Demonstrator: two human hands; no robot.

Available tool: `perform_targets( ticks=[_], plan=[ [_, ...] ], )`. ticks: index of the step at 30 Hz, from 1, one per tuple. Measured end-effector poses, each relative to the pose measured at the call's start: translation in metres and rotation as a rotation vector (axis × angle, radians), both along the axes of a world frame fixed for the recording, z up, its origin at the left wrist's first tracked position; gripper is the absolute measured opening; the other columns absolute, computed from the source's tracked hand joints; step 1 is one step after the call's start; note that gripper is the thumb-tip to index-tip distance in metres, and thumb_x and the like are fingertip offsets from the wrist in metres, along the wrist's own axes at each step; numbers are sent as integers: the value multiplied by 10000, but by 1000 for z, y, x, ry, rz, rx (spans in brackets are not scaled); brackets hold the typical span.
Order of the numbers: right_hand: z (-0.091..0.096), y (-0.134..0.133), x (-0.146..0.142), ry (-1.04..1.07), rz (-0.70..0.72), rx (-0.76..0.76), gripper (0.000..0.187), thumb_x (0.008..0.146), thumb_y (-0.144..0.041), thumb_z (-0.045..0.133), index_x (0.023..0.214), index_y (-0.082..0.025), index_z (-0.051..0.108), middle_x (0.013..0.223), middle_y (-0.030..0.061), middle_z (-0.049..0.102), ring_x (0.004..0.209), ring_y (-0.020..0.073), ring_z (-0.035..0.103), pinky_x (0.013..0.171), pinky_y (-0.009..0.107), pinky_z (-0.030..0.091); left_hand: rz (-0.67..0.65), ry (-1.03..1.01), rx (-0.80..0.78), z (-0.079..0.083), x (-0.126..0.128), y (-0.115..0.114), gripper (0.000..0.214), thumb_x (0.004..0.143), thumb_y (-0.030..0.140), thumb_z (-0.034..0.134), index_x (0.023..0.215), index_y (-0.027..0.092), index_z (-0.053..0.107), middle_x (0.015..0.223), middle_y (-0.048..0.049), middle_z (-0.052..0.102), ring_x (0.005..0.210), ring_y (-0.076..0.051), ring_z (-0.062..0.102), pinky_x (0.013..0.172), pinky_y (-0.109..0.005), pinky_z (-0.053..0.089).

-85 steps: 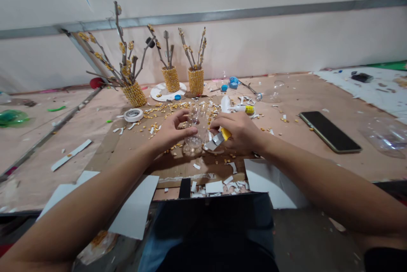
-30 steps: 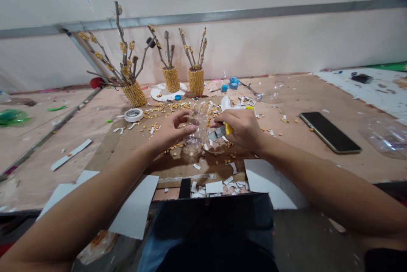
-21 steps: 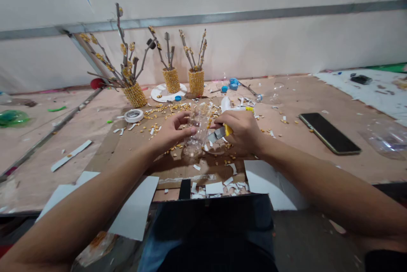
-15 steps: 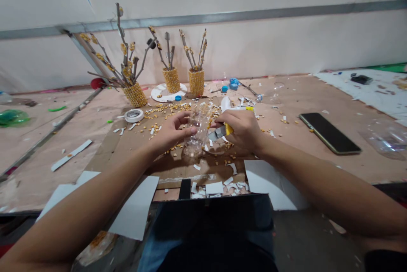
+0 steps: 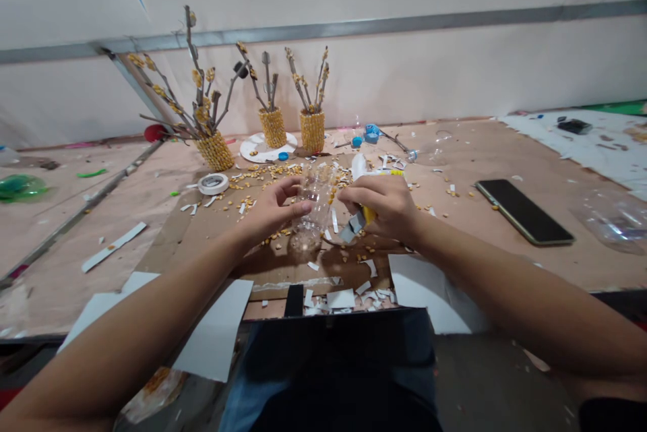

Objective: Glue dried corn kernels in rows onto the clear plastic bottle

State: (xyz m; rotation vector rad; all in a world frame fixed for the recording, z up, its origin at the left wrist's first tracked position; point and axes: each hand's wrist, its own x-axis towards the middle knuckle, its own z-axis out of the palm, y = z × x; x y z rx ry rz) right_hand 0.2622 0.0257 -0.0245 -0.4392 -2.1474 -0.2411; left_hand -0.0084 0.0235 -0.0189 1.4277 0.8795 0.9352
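Note:
My left hand (image 5: 275,209) is wrapped around the left side of a clear plastic bottle (image 5: 317,197), thumb in front. A short row of corn kernels (image 5: 331,195) runs along the bottle's right side. In my right hand (image 5: 388,204), fingers curled, is a yellow-handled utility knife (image 5: 354,226). Its grey blade end points down and left, apart from the bottle. Loose kernels and white paper scraps lie around both hands on a brown cardboard sheet (image 5: 202,253).
Behind stand several kernel-covered pots (image 5: 312,132) holding twigs. A tape roll (image 5: 213,184) lies to the left, a phone (image 5: 524,211) to the right, with another clear plastic piece (image 5: 614,223) beyond it. White card sheets (image 5: 215,334) overhang the front edge.
The knife has swung away from the bottle, its blade end now lower and further right. My left hand and the bottle have hardly moved.

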Motion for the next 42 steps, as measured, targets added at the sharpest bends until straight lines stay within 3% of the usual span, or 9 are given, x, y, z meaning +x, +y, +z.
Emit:
perform_targets(
  ticks=[7, 14, 29, 35, 42],
  plan=[
    [3, -2, 1, -26, -30, 171, 183, 1020, -103, 585, 1124, -216, 685, 851, -6, 750, 675, 118, 626, 600, 294, 414, -36, -19, 40, -3, 1, 0, 649, 681, 519, 995, 1188, 204, 739, 1131, -105, 799, 1067, -292, 745, 900, -386, 570],
    [10, -5, -1, -90, -43, 230, 155, 1056, -131, 568, 1089, -201, 703, 843, -4, 775, 659, 123, 631, 592, 308, 416, -41, -4, 30, -1, 1, -2, 646, 695, 510, 986, 1200, 200, 730, 1140, -104, 799, 1048, -287, 747, 905, -388, 568],
    [8, -6, -1, -79, -43, 194, 174, 1037, -118, 570, 1126, -204, 692, 868, 9, 779, 667, 132, 629, 589, 313, 416, -61, -27, 35, -2, 1, -1, 634, 708, 512, 978, 1210, 212, 732, 1150, -111, 802, 1058, -294, 753, 920, -410, 581],
    [7, -8, -1, -15, 29, 121, 157, 1029, -148, 538, 1120, -202, 653, 785, -8, 723, 640, 125, 618, 596, 301, 431, -65, -32, 49, 0, 1, -2, 637, 708, 524, 979, 1203, 204, 738, 1143, -121, 808, 1077, -302, 751, 889, -387, 578],
    [6, -6, -1, 0, 23, 153, 195, 1041, -139, 546, 1192, -199, 653, 790, -11, 718, 637, 118, 612, 587, 286, 423, -66, -34, 30, 3, 2, -4, 623, 717, 491, 979, 1211, 201, 734, 1139, -115, 806, 1067, -294, 750, 886, -385, 579]
  ],
)
